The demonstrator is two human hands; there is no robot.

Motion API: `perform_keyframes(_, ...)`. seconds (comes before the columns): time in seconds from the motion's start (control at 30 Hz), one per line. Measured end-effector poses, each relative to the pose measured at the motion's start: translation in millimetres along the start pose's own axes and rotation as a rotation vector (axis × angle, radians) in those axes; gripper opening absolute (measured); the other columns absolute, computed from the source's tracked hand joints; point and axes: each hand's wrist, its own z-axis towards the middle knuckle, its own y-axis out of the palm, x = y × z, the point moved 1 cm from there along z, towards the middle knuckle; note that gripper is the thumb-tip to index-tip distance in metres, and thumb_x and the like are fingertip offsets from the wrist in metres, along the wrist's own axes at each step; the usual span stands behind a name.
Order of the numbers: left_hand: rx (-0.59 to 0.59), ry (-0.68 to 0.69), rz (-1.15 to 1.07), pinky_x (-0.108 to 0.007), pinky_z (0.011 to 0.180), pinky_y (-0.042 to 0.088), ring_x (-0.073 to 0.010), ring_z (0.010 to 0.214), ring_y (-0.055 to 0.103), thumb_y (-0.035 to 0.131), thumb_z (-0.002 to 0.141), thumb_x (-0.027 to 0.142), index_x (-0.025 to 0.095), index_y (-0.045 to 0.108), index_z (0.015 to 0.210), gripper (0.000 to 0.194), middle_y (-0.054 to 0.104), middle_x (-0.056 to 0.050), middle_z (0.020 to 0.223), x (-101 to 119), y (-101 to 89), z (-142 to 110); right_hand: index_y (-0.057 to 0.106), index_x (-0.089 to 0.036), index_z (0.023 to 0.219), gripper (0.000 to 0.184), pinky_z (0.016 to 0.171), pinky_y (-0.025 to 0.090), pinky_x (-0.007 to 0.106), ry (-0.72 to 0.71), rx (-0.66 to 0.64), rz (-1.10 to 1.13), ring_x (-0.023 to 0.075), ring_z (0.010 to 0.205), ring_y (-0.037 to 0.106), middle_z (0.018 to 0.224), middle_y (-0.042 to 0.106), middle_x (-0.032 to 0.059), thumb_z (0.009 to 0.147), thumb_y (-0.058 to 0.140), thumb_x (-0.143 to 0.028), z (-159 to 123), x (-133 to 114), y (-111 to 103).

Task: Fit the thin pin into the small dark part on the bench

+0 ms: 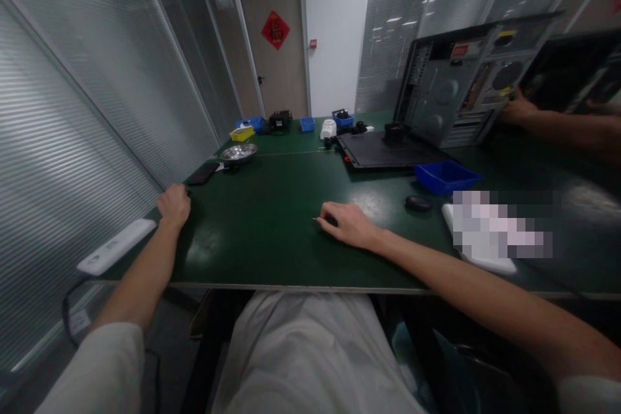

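Observation:
My right hand (352, 225) rests on the green table (272, 252), with thumb and fingers pinched together. A tiny thin light-coloured tip (314, 219) sticks out from the pinch; it is too small to name. At the table's left edge lies my left hand (174, 205), its fingers curled in and their tips hidden. Close to that hand are a white power strip (116, 247) on the near side and a dark flat phone-like thing (204, 173) just beyond. A black computer mouse (418, 204) sits to the right of my right hand.
Another person's hand (519, 108) touches an upright open computer case (444, 94). Before it lie a black side panel (383, 150) and a blue tray (445, 177). A metal dish (239, 153), a yellow tray (241, 134) and small parts stand farther back. A white box-like thing (475, 242) is partly blurred.

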Motion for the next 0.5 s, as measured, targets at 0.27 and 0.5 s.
perform_keyframes(0.27, 0.056, 0.56, -0.312, -0.035, 0.087, 0.047, -0.026, 0.102, 0.063, 0.054, 0.099, 0.033, 0.021, 0.077, 0.11, 0.029, 0.068, -0.01, 0.115, 131.2, -7.0, -42.2, 0.058, -0.022, 0.098, 0.015, 0.065, 0.033, 0.028, 0.027, -0.034, -0.018, 0.0162, 0.077, 0.061, 0.094, 0.069, 0.0025, 0.1, 0.054, -0.036, 1.2, 1.9, 0.9)
perform_keyframes(0.5, -0.194, 0.989, -0.614, -0.029, 0.079, 0.047, -0.0208, 0.09, 0.066, 0.065, 0.094, 0.029, 0.02, 0.079, 0.098, 0.017, 0.071, -0.007, 0.099, 230.0, -6.2, -123.8, 0.06, -0.022, 0.098, 0.016, 0.065, 0.032, 0.027, 0.026, -0.049, -0.058, 0.0167, 0.08, 0.061, 0.094, 0.069, 0.0025, 0.099, 0.055, -0.037, 2.0, 2.6, 5.0)
